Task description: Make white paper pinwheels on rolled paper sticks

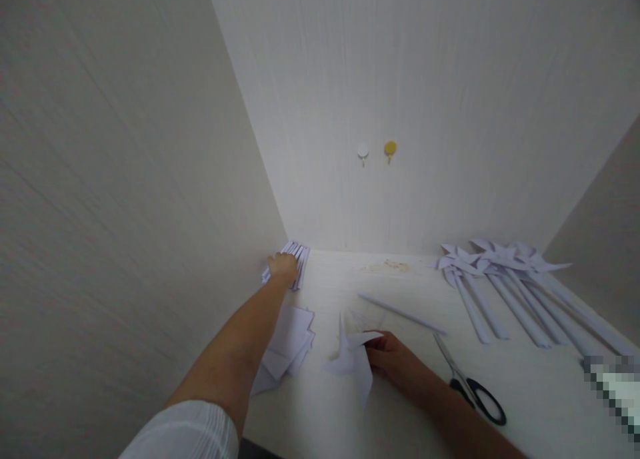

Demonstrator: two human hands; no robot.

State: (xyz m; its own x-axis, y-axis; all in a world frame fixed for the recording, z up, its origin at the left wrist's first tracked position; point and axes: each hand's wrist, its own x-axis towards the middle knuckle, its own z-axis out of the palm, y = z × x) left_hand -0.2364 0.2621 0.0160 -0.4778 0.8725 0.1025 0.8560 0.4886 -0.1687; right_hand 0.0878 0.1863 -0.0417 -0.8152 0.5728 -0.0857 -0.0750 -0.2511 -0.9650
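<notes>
My left hand (pixel 283 267) reaches to the back left corner, over a row of narrow white paper strips (pixel 303 266). Its fingers bend down onto the strips; the fingertips are hidden, so I cannot tell whether they grip one. My right hand (pixel 387 354) is closed, pinching a white paper pinwheel (pixel 357 356) by one of its blades, just above the table. Beyond the right hand lies a thin rolled paper stick (pixel 403 312). Under my left forearm is a loose pile of white paper sheets (pixel 293 336).
Scissors (pixel 470 386) with black handles lie beside my right forearm. Several paper pinwheels on sticks (pixel 500 279) lie at the back right. Walls (pixel 325 112) close in the white table (pixel 320 419). Two small hooks, one white (pixel 363 151), one yellow (pixel 390 148), hang behind.
</notes>
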